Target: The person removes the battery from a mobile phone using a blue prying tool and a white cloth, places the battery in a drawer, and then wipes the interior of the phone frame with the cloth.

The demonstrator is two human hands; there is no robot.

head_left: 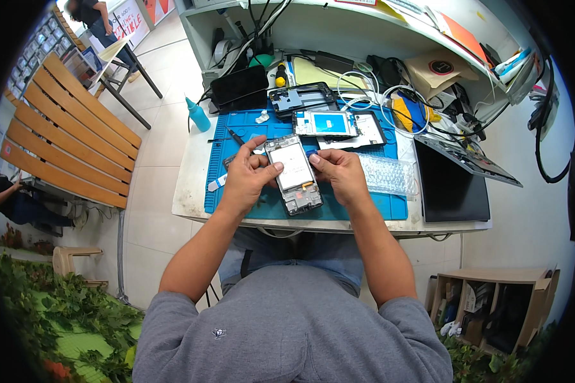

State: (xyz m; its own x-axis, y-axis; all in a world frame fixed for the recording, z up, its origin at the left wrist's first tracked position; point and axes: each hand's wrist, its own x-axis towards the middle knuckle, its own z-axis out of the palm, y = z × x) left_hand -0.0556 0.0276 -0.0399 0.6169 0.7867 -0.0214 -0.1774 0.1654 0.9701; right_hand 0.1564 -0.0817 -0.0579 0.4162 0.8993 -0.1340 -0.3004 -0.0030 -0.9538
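An opened phone with a pale battery and a grey lower section is held above the blue repair mat. My left hand grips its left side, thumb across the battery. My right hand pinches a small blue flat piece at the phone's upper right edge. Behind it lie a phone part with a blue panel, a dark phone frame and a white-topped part. Bubble wrap lies right of my right hand; a dark-handled tool lies beyond my left hand.
A blue bottle stands left of the mat, near black devices. Cables and papers crowd the rear and shelf. A dark screen panel lies at the right. People are off to the left by a wooden slatted chair.
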